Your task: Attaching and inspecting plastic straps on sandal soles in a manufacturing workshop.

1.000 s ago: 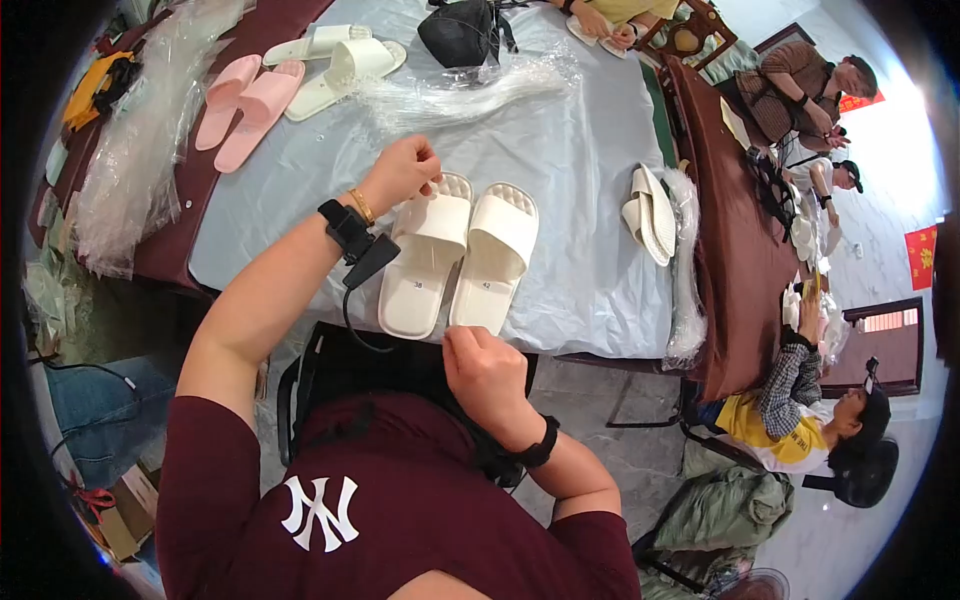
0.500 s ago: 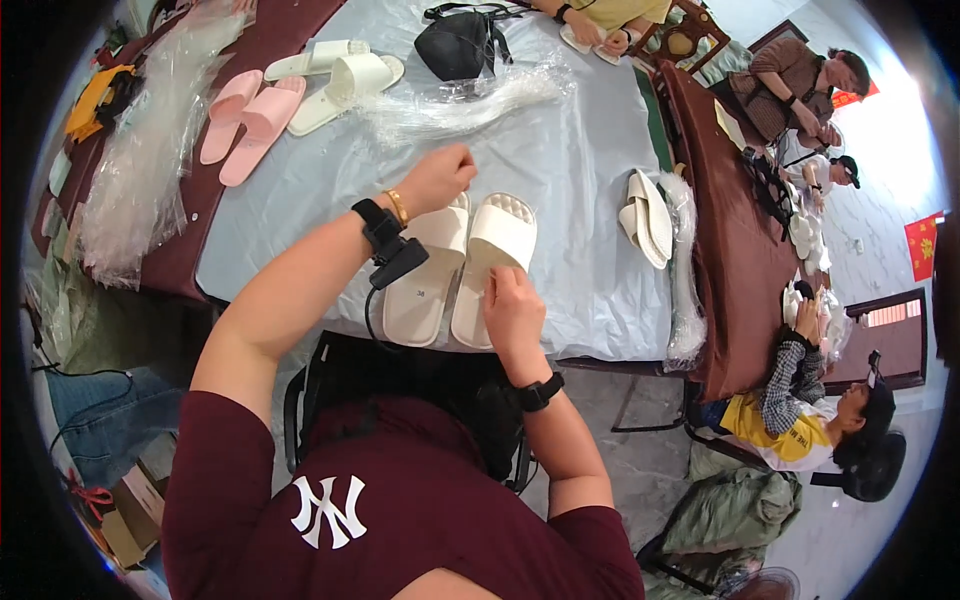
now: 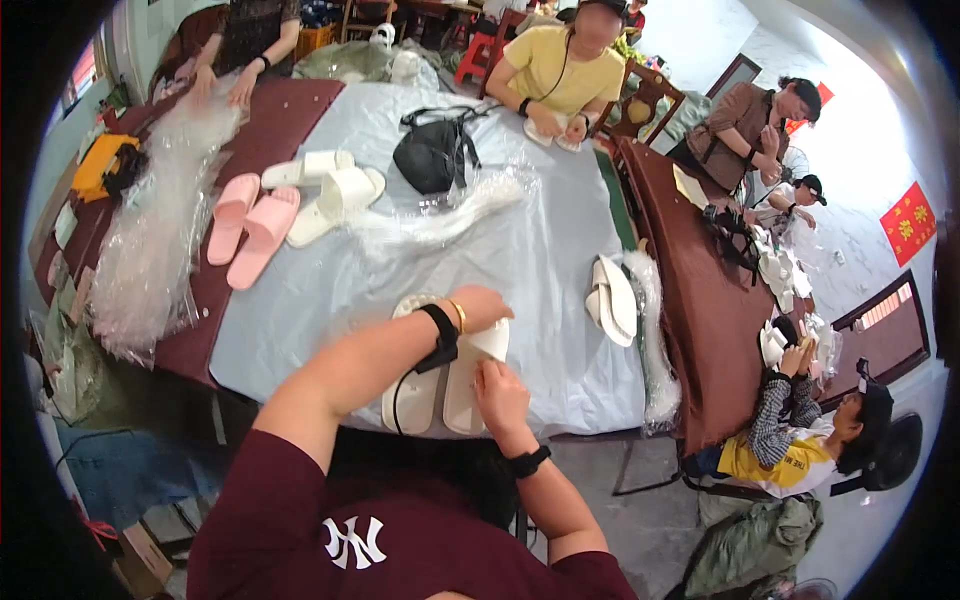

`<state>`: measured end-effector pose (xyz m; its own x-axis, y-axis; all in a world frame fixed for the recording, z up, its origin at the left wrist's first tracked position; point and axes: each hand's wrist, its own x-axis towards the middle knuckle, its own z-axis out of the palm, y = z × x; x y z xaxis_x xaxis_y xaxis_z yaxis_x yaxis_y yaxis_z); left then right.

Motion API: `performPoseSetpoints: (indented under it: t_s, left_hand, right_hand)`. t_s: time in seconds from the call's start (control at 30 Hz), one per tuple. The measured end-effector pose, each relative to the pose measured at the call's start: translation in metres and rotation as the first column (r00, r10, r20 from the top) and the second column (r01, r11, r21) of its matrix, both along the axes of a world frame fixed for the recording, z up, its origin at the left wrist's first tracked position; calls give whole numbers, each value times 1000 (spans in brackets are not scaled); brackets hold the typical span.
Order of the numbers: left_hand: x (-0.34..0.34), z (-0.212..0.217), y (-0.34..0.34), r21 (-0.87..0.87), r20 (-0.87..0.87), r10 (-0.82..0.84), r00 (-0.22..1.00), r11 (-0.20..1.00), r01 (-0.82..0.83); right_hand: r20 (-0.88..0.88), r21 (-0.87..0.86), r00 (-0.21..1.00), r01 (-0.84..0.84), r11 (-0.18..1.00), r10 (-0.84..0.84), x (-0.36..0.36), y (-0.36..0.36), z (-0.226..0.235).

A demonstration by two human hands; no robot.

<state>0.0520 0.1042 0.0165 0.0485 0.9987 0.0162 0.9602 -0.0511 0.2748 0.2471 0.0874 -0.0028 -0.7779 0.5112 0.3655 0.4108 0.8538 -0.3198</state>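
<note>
Currently: left hand (image 3: 482,305) fingers clamped on cream slipper pair (image 3: 445,385), right hand (image 3: 500,392) fingers gripping its heel, desk (image 3: 540,270) near edge.

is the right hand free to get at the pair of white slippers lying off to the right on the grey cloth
Probably yes. The right hand rests on the cream slippers at the table's near edge, and the white pair lies to its right on the same grey cloth, with only bare cloth between them. It would have to let go first.
</note>
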Motion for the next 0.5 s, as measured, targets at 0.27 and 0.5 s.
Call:
performPoseSetpoints:
  t_s: [0.27, 0.5]
  left_hand:
    - [-3, -2, 12, -25, -86, 78, 993, 996, -80]
    - [-2, -7, 12, -21, -88, 107, 990, 994, -109]
  right_hand:
    - [160, -726, 931, -113, 678, 327, 12, 57, 45]
    - [-824, -453, 556, -762, 462, 110, 71, 327, 369]
